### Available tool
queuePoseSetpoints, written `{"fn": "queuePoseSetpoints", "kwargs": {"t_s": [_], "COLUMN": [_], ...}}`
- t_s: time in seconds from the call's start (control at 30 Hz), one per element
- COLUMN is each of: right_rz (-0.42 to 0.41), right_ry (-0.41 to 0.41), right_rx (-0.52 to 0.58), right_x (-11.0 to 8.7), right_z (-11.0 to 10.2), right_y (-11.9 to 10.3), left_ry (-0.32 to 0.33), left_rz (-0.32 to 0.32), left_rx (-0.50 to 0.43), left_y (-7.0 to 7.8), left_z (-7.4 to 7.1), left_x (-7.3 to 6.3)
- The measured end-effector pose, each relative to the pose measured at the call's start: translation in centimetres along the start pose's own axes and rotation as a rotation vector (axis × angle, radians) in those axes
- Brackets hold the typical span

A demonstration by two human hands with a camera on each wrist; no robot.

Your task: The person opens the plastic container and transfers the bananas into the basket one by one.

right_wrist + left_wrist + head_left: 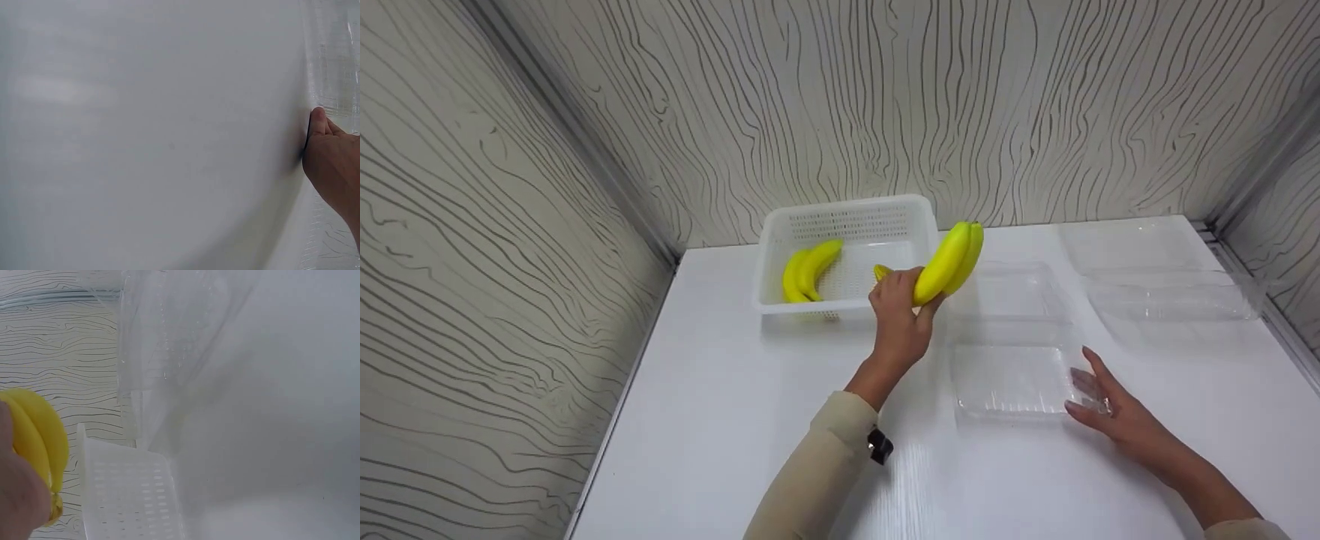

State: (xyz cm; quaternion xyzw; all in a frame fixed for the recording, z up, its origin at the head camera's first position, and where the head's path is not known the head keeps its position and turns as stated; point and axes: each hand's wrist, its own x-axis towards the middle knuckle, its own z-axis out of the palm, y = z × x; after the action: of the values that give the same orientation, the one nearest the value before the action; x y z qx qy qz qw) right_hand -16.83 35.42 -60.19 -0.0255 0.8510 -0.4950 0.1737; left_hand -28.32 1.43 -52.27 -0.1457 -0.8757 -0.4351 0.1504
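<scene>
My left hand [901, 319] grips a pair of yellow bananas [949, 262], tips up, above the right front corner of the white basket [846, 306]. The left wrist view shows the same bananas [42, 433] with their joined stem low beside the hand [19, 495]. Inside the basket lies another pair of bananas [812, 270], at its left. My right hand [1117, 412] holds the right end of a clear plastic container [1012, 379], with some fingers showing through the plastic. In the right wrist view, the right hand [332, 154] is at the container's edge [332, 67].
The container's clear lid [1012, 292] stands opened behind it, to the right of the basket. Another clear plastic container [1174, 300] sits at the back right of the white table [720, 420]. Wood-patterned panels [840, 112] close off the back and sides.
</scene>
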Motion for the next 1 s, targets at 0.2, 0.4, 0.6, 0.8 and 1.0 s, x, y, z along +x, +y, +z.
{"fn": "queuePoseSetpoints", "kwargs": {"t_s": [0.2, 0.4, 0.6, 0.8, 1.0], "right_rz": [0.004, -0.008, -0.006, -0.011, 0.009], "right_ry": [0.000, 0.022, 0.025, 0.023, -0.002], "right_rx": [0.001, -0.028, -0.058, -0.078, -0.041], "right_x": [0.0, -0.1, 0.0, 0.0, 0.1], "right_z": [0.1, 0.1, 0.2, 0.1, 0.1], "right_y": [0.1, 0.0, -0.1, 0.0, 0.2], "left_ry": [0.029, 0.070, 0.074, 0.071, 0.109], "left_rz": [-0.032, -0.078, -0.109, -0.147, -0.195], "left_rx": [-0.075, -0.156, -0.190, -0.270, -0.333], "left_y": [-0.3, -0.4, -0.4, -0.7, -1.2], "left_z": [-0.6, -1.0, -1.3, -1.6, -1.5], "left_x": [0.1, -0.1, 0.0, 0.3, 0.5]}}
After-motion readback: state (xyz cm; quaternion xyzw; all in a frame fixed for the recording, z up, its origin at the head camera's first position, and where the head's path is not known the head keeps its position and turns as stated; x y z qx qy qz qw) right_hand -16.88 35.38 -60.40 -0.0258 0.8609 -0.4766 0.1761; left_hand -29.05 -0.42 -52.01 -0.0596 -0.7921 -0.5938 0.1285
